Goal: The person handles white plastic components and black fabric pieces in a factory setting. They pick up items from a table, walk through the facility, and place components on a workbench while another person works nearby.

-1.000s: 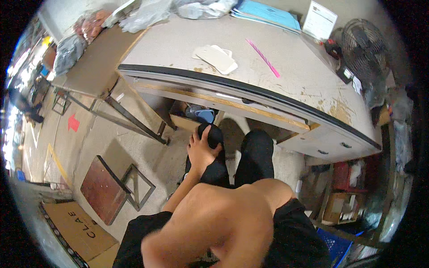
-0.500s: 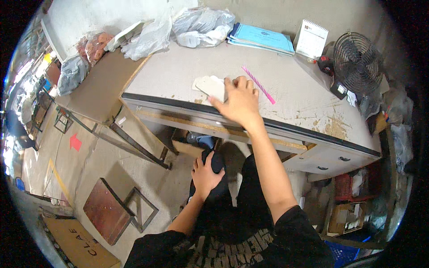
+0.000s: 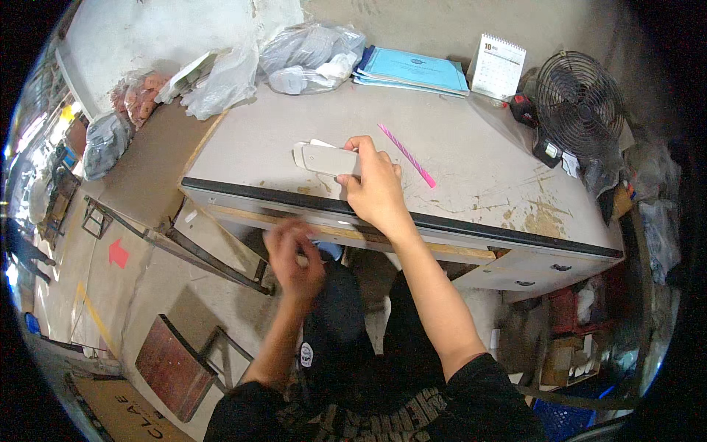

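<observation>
My right hand (image 3: pixel 374 186) is closed on the right end of a pale grey, flat piece with a rounded end (image 3: pixel 328 159), thumb on its near side and fingers over the far side. More whitish material (image 3: pixel 315 142) shows just behind that piece; I cannot tell its kind. Both are over the grey desktop (image 3: pixel 265 132), close to its black front edge. My left hand (image 3: pixel 294 259) is in the air below that edge, above my lap. Motion blurs its fingers, so what they hold, if anything, does not show. A pink striped stick (image 3: pixel 407 155) lies beyond my right hand.
Along the back are plastic bags (image 3: pixel 313 59), blue booklets (image 3: pixel 414 70), a desk calendar (image 3: pixel 498 68) and a black wire fan (image 3: pixel 579 99). A brown side table (image 3: pixel 143 173) adjoins on the left. A stool (image 3: pixel 173 368) is at lower left, a blue crate (image 3: pixel 563 416) at lower right.
My left hand has risen from my thigh toward the desk's front edge. The pale piece in my right hand has turned, now lying lengthwise to the left. The whole view has shifted slightly.
</observation>
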A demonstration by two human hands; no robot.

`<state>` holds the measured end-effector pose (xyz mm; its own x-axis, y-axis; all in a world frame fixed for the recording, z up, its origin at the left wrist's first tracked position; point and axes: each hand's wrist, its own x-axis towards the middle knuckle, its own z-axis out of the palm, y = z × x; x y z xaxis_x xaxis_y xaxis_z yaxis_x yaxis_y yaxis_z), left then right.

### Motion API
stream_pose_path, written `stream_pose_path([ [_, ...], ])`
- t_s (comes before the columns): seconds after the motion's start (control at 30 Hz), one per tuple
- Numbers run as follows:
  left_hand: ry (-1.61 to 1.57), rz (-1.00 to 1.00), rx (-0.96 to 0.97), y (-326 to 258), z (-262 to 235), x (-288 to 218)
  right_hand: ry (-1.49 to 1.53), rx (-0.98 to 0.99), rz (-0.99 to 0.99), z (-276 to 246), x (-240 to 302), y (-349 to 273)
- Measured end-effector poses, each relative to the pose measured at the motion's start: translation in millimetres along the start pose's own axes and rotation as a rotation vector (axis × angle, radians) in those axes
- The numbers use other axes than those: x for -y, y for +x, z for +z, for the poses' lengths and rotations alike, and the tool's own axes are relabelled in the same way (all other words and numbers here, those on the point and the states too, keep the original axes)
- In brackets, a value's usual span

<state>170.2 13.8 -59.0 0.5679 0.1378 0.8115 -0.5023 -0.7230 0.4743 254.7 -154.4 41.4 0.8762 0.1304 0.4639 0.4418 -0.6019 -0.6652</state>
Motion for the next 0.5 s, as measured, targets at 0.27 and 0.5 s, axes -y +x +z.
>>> stream_pose_path([
  [0.27, -0.251, 0.174, 0.500, 155, 20, 12, 0.034, -0.071, -0.120, 2, -2, -6],
  [0.5, -0.233, 0.066, 0.359, 142, 32, 10, 0.256, -0.122, -0.181, 1, -13, 1],
])
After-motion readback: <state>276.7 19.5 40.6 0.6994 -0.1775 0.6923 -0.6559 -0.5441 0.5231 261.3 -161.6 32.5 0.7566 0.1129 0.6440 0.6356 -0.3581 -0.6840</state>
